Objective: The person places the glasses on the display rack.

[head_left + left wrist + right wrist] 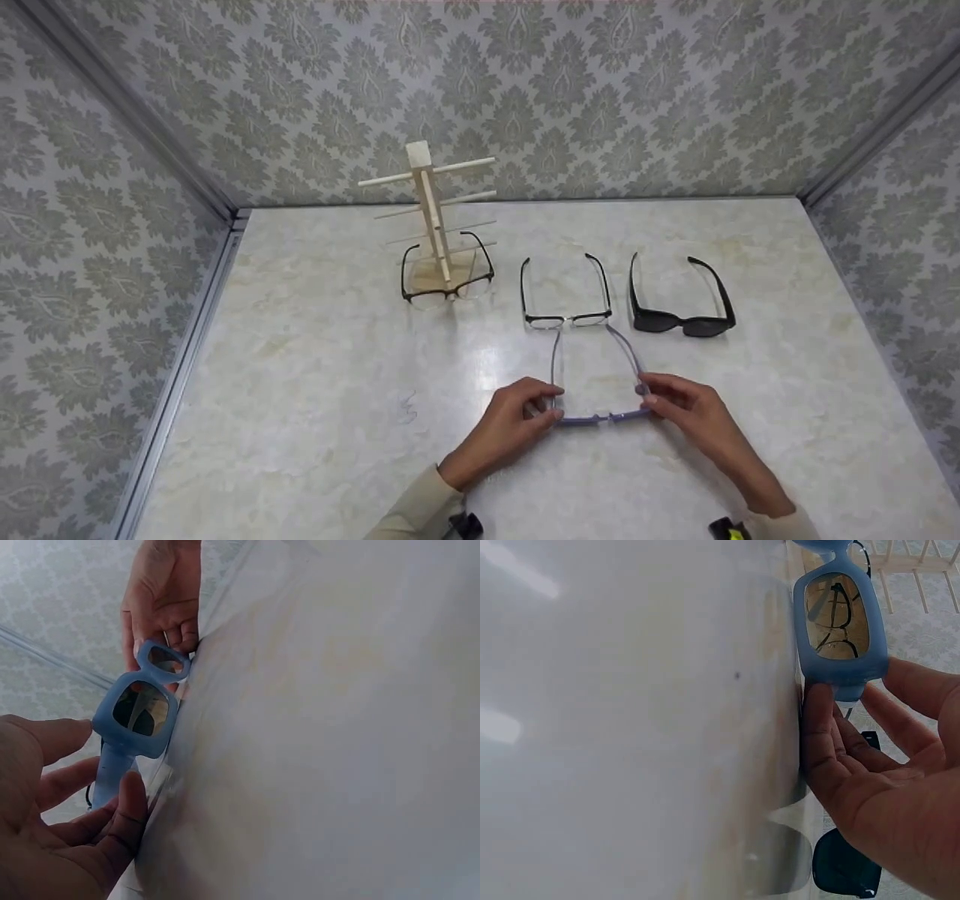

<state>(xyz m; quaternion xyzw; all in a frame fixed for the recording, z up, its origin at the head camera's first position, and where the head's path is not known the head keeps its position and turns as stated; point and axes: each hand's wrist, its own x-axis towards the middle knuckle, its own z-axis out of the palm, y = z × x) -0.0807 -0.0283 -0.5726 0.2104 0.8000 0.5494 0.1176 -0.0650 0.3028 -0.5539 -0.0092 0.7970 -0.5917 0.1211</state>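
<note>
From my remote place, in the head view I see the blue-framed sunglasses point(592, 419) at the near part of the tabletop point(300, 420), with both temples unfolded and pointing away from the person. The left hand point(510, 420) pinches them at the left hinge corner, between thumb and fingers, and the right hand point(694, 412) grasps the right corner in the same manner. Just beyond the temple tips lie the black-and-clear eyeglasses point(568, 321), and to the right of these the black sunglasses point(682, 324), also with temples unfolded. Further to the left stands a wooden display rack point(431, 217) with thin pegs; the dark-rimmed eyeglasses point(450, 292) are at its foot, their temples passing on both sides of the post, but I cannot tell whether a peg carries them. Behind is a wall with leaf pattern point(510, 90). In the left wrist view, I look at the tinted lenses from the front; the left hand has its thumb and fingers around the near corner, while the right hand is at the far end. In the right wrist view, the right hand grips the lower corner of the blue frame, close to the tabletop. One dark lens of the black sunglasses shows below this hand, and the rack's pegs are at the upper right.
</note>
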